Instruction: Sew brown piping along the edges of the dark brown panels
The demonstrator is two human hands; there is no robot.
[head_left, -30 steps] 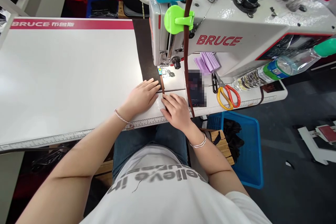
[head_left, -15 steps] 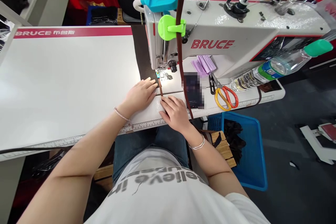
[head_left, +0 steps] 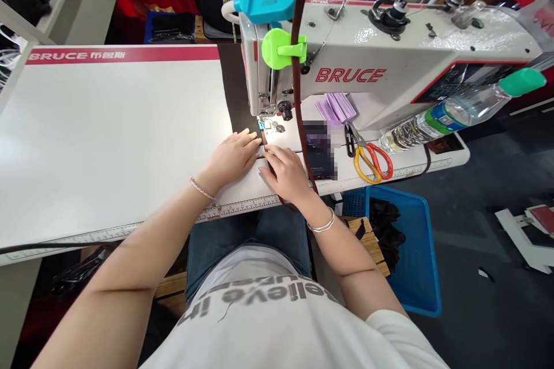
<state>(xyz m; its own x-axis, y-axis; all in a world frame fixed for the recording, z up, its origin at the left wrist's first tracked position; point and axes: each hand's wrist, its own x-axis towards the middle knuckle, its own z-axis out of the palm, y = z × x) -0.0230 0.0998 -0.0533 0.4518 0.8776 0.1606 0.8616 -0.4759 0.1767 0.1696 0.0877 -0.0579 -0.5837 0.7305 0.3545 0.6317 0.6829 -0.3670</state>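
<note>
1. Brown narrow strip (head_left: 265, 139) lies on the machine bed, running from a small blue fitting (head_left: 261, 125) under the sewing head toward the person; off-line feeding could twist it or make it wander, the likely cause being uneven guidance by the fingers.
2. Right hand (head_left: 285, 173) rests over the strip, fingers bent and near one another, thumb apart; whether it pinches the strip cannot be told; too much pull here could stretch or skew it.
3. Left hand (head_left: 236, 153) lies palm down, fingers nearly together, on the near end of a dark brown panel (head_left: 236, 83); uneven pressure could turn the panel; fingertips are near the head, so a slip forward would be a hazard.
4. Brown strap (head_left: 296, 86) hangs before the sewing machine (head_left: 341, 72), by a green clip (head_left: 277, 49), down to the table edge; whether it joins the strip cannot be told; a snag there could jerk the work if they are one.
5. Scissors (head_left: 373, 161) and a bottle (head_left: 450, 114) lie to the right, apart from the hands; a knocked bottle could roll, a careless elbow being the cause.
</note>
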